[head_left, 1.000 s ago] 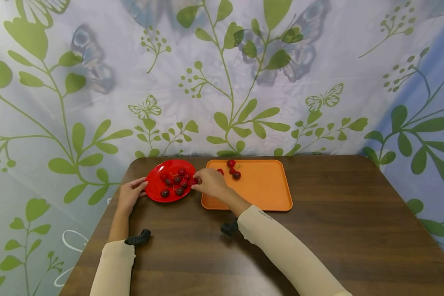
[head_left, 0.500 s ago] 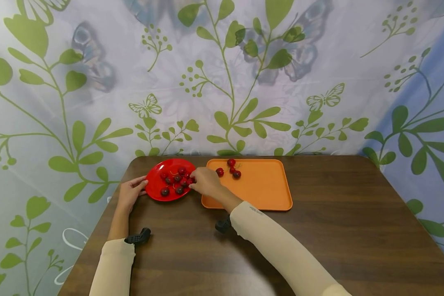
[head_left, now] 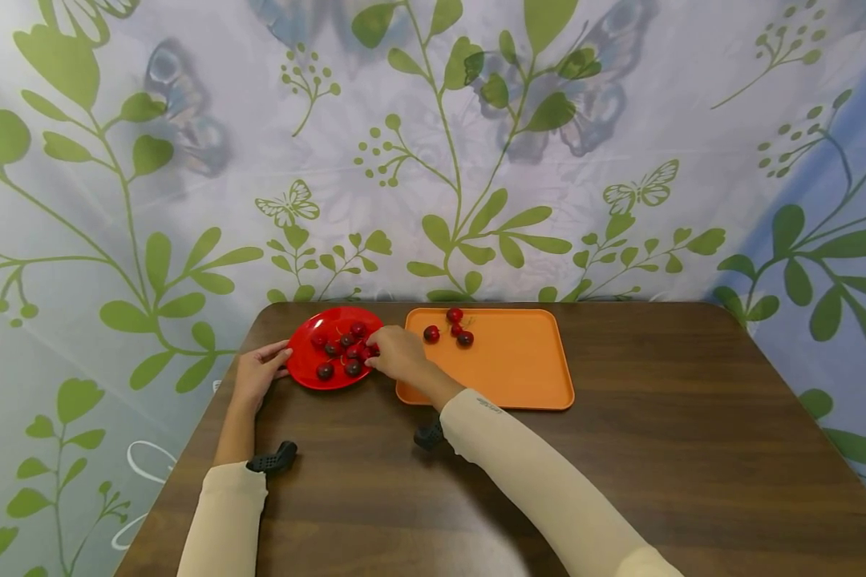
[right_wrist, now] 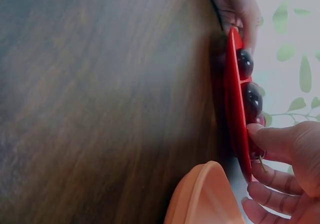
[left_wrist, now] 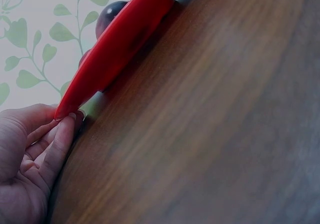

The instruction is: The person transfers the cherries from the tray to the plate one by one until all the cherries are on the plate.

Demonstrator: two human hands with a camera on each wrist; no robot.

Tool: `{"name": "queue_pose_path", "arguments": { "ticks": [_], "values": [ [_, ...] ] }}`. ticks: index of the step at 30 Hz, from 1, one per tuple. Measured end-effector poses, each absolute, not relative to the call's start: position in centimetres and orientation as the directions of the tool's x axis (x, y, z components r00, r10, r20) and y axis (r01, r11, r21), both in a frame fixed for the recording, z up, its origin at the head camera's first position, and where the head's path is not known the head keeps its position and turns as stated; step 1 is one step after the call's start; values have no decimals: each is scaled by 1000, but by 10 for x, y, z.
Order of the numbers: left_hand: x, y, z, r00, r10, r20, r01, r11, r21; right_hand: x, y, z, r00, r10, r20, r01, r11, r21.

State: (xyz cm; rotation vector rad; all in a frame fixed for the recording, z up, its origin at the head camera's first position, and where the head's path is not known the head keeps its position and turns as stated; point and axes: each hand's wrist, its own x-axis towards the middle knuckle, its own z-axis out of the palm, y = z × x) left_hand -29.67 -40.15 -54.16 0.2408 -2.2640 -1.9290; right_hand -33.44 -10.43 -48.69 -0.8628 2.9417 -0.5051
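My left hand (head_left: 254,373) pinches the left rim of a round red plate (head_left: 303,370); the left wrist view shows thumb and fingertips on that rim. Several dark red cherries (head_left: 353,367) with thin stems lie on the plate. Over its right edge, my right hand (head_left: 404,355) holds a cherry (right_wrist: 257,153) between thumb and fingers, low against the plate, its stem poking out in the right wrist view. That cherry is partly hidden by the fingers. Beside this hand is an orange tray (head_left: 520,365), with several more cherries (head_left: 465,338) at its back left.
Plate and tray stand side by side near the back edge of a brown wooden table (head_left: 657,449). Behind it hangs a cloth backdrop (head_left: 433,160) with leaves and butterflies. The right forearm crosses the tray's front left corner.
My right hand has moved slightly left, farther over the plate with the cherry. One cherry at the tray's left, earlier partly hidden by that hand, now shows fully. The left hand stays on the rim.
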Motion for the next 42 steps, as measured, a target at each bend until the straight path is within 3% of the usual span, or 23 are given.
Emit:
{"name": "queue_pose_path", "arguments": {
  "ticks": [18, 33, 42],
  "values": [
    [-285, -390, -516, -978, -206, -38, -67, 138, 988, -333, -101, -492, -863, -494, 102, -497, 798, -341],
    [-282, -388, -511, -978, -206, -37, -69, 153, 986, -315, -46, -486, -864, -465, 194, -489, 683, -542],
    [-285, -389, -513, -974, -220, -53, -84, 134, 987, -308, -4, -479, -855, -427, 295, -519, 685, -511]
  ]
}}
